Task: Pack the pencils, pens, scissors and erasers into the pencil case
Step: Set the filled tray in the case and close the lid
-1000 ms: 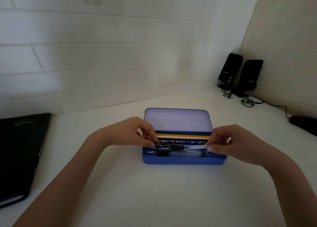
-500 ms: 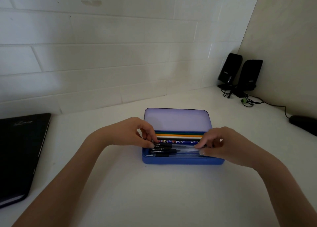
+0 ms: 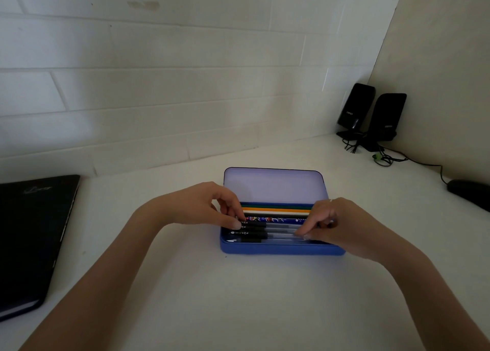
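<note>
Here the white desk (image 3: pixel 238 297) fills the lower half of the head view, backed by a white brick wall (image 3: pixel 159 85). A black laptop (image 3: pixel 29 239), shut, lies at the desk's left edge. In the far right corner stand two black speakers (image 3: pixel 371 114) with their cables (image 3: pixel 384 159) trailing toward a dark mouse (image 3: pixel 469 194) at the right edge.

The blue pencil case (image 3: pixel 281 248) sits open in the middle of the desk, its lid (image 3: pixel 273 186) raised toward the wall. Inside, along the hinge side, coloured pencils (image 3: pixel 275 210) in green, orange and white lie lengthwise, side by side. Next to them on the near side lies a patterned blue pen (image 3: pixel 275 219). Nearest the person, several clear pens with black grips (image 3: pixel 254 231) lie in a row, parallel to the pencils.

The person's two bare forearms reach in from the bottom corners. The left hand (image 3: pixel 201 207) is at the case's left end, its fingers curled and its thumb tip and fingertips pinching the black end of one of the clear pens. The right hand (image 3: pixel 342 226) covers the case's right end, fingers bent down into the case with a fingertip pressing on the clear barrels; whether it grasps a pen or only presses cannot be told. A ring (image 3: pixel 330 200) shows on one of its fingers.
</note>
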A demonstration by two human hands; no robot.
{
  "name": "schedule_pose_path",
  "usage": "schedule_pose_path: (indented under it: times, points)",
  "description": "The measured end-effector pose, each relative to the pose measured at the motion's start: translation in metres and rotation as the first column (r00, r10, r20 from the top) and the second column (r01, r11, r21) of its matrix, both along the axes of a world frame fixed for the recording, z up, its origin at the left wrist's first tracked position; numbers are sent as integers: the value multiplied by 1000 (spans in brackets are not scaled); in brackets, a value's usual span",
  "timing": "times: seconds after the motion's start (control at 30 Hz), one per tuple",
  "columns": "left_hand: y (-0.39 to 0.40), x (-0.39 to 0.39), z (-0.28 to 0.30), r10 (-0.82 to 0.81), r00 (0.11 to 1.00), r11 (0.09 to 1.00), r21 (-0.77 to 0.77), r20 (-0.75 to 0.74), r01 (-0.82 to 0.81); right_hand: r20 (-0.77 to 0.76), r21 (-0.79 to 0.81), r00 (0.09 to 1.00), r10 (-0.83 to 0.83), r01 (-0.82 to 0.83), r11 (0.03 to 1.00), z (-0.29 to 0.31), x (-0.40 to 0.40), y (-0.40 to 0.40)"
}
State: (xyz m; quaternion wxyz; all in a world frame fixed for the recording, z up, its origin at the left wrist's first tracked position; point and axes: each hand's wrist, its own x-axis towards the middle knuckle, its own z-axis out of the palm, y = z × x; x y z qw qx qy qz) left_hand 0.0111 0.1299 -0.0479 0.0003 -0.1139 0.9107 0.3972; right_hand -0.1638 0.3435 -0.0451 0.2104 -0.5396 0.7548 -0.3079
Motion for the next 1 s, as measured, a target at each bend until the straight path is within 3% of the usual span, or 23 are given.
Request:
schedule_pose_path:
  times: [0.23, 0.33, 0.5, 0.63, 0.87, 1.0]
  points:
    - [0, 1, 0, -21, 1000, 1000, 2, 4, 21, -38, 17, 999, -1, 1, 1000, 4, 2, 1]
    - [-1, 0, -1, -22, 1000, 1000, 2, -10, 22, -92, -23, 991, -96, 94, 995, 4, -6, 3]
    - [-5, 1, -3, 86, 991, 996, -25, -102, -89, -99, 13, 981, -167, 169, 986, 3, -13, 4]
    - [-15, 1, -6, 180, 965, 979, -62, -192, -195, -154, 55, 981, -116, 125, 991, -3, -8, -2]
    - [-17, -1, -10, 192, 969, 977, -64, -157, -204, -154, -53, 965, -213, 207, 977, 0, -19, 3]
    - [-14, -2, -11, 145, 986, 986, -65, -87, -151, -230, 165, 969, -92, 132, 977, 3, -14, -6]
